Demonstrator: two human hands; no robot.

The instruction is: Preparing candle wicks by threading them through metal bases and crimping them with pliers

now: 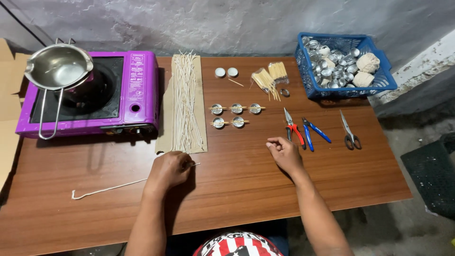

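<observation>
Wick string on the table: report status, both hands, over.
Left hand closed on white wick string, string trailing left across table. Right hand empty, resting near red-handled pliers. Nothing blocking.

A brown wooden table carrying a purple stove, cardboard strip bearing wicks, tin cups (some with sticks across), pliers, scissors, blue basket, white string
</observation>
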